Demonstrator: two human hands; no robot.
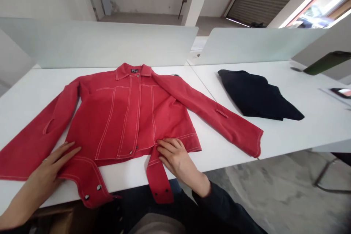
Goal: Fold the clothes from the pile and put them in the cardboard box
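Observation:
A red jacket (112, 113) with white stitching lies front up on the white table, its collar away from me and its sleeves spread to both sides. My left hand (52, 166) rests on its lower left corner, fingers stretched over the cloth. Next to it, a waistband end (91, 184) with two metal snaps hangs past the table edge. At the hem right of the middle, my right hand (177, 157) lies with fingers extended and slightly bent on the cloth. Beside those fingers another band end (159, 184) with two dark snaps hangs down. My right thumb is hidden.
A dark folded cloth (255, 95) lies on the white table (208, 153) to the right. Frosted partitions (117, 44) stand along the back edge. A green object (326, 63) and a phone-like device (342, 92) are at the far right. A chair leg frame (326, 184) stands on the floor.

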